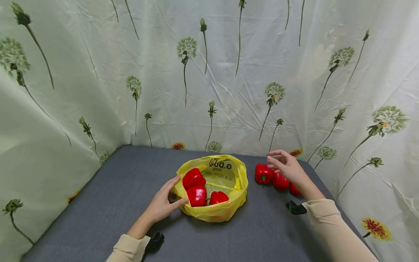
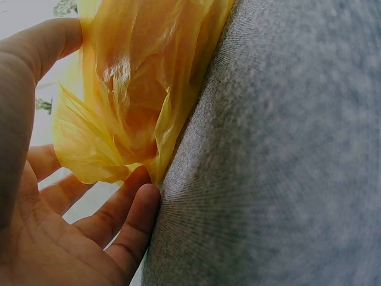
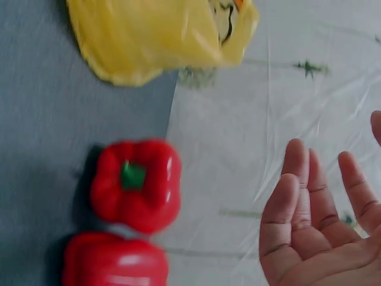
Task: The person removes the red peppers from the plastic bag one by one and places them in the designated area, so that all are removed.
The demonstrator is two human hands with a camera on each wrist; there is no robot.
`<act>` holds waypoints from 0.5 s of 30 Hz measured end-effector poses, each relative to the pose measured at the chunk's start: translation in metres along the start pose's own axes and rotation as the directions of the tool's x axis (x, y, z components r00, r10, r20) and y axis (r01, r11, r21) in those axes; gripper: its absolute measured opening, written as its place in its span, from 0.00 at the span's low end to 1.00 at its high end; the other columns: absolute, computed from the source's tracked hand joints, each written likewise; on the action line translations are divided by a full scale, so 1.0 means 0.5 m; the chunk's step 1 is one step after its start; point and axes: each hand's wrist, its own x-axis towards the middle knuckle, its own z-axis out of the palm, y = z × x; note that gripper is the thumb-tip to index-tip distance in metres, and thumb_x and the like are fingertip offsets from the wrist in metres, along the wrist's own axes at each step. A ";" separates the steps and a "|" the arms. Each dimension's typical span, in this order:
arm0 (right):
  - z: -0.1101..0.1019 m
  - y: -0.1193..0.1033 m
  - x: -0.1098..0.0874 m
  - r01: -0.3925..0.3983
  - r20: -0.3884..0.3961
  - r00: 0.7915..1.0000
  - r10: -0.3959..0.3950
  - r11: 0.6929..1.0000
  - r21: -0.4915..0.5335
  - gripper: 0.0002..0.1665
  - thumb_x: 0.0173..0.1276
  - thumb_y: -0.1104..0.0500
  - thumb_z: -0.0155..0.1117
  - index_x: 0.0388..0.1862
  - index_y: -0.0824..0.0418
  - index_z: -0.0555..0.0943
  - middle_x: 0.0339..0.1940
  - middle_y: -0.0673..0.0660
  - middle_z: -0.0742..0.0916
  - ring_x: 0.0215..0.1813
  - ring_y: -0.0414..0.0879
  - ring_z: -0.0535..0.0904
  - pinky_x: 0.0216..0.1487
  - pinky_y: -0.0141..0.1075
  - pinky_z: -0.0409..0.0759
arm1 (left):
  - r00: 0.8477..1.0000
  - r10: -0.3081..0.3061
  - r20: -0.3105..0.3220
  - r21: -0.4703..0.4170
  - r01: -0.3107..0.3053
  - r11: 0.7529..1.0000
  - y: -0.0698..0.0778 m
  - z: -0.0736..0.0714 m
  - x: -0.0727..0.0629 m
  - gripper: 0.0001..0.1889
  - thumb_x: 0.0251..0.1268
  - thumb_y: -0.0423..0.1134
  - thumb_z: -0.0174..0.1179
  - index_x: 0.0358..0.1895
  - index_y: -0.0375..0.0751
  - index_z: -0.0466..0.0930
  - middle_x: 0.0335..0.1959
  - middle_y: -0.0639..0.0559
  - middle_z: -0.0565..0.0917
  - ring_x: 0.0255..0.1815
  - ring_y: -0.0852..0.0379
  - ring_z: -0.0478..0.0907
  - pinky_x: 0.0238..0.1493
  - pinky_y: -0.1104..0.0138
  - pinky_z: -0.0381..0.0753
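A yellow plastic bag (image 1: 242, 189) stands with its mouth wide on the grey table, three red bell peppers (image 1: 197, 196) inside it. My left hand (image 1: 162, 202) rests against the bag's left side, fingers spread and fairly straight; the left wrist view shows the fingertips touching the yellow film (image 2: 137, 77). Above a row of red bell peppers at the right, my right hand (image 1: 288, 167) hovers with nothing in it and its fingers loosely bent. The right wrist view shows that hand apart from the nearest bell pepper (image 3: 137, 185), whose green stem faces the camera.
Three bell peppers (image 1: 263, 174) lie in a row right of the bag, the last partly hidden by the right wrist. A white curtain (image 1: 157, 72) printed with dandelions hangs behind and beside the grey table (image 1: 98, 203). Each wrist wears a black strap (image 1: 295, 207).
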 end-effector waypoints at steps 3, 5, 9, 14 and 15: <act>0.025 -0.018 0.002 -0.023 0.033 0.999 0.023 1.000 0.012 0.31 0.84 0.44 0.61 0.74 0.63 0.72 0.66 0.70 0.84 0.59 0.56 0.89 0.56 0.42 0.87 | 1.000 0.002 -0.001 0.001 -0.002 1.000 0.000 0.000 0.000 0.49 0.66 0.56 0.75 0.86 0.46 0.61 0.85 0.40 0.65 0.69 0.41 0.76 0.51 0.65 0.84; 0.041 -0.029 0.003 -0.038 0.055 0.998 0.037 0.999 0.021 0.32 0.83 0.43 0.62 0.73 0.62 0.73 0.66 0.69 0.84 0.61 0.58 0.88 0.56 0.42 0.87 | 1.000 0.002 0.000 0.002 -0.002 1.000 0.000 0.001 -0.001 0.49 0.66 0.56 0.75 0.86 0.46 0.62 0.85 0.40 0.65 0.69 0.40 0.76 0.51 0.65 0.84; 0.068 -0.046 0.009 -0.039 0.096 0.995 0.037 0.999 0.020 0.32 0.83 0.42 0.63 0.73 0.62 0.73 0.66 0.69 0.84 0.62 0.58 0.88 0.55 0.42 0.87 | 1.000 0.004 0.002 0.005 -0.004 1.000 0.000 0.001 -0.001 0.49 0.66 0.57 0.75 0.86 0.46 0.62 0.85 0.40 0.65 0.70 0.40 0.76 0.51 0.65 0.84; 0.101 -0.066 0.021 -0.023 0.138 0.990 0.023 1.000 0.002 0.30 0.83 0.43 0.63 0.72 0.61 0.75 0.64 0.68 0.85 0.61 0.58 0.89 0.56 0.45 0.86 | 1.000 0.010 0.002 0.003 -0.010 1.000 0.000 0.000 0.000 0.49 0.66 0.57 0.75 0.86 0.46 0.61 0.85 0.40 0.65 0.71 0.39 0.76 0.53 0.64 0.84; 0.109 -0.070 0.022 -0.019 0.148 0.989 0.019 1.000 0.001 0.29 0.83 0.44 0.63 0.71 0.61 0.75 0.63 0.68 0.85 0.61 0.58 0.89 0.57 0.45 0.86 | 1.000 0.012 0.002 0.002 -0.012 1.000 -0.001 -0.001 -0.001 0.49 0.66 0.57 0.75 0.86 0.46 0.61 0.85 0.40 0.65 0.70 0.39 0.76 0.53 0.64 0.84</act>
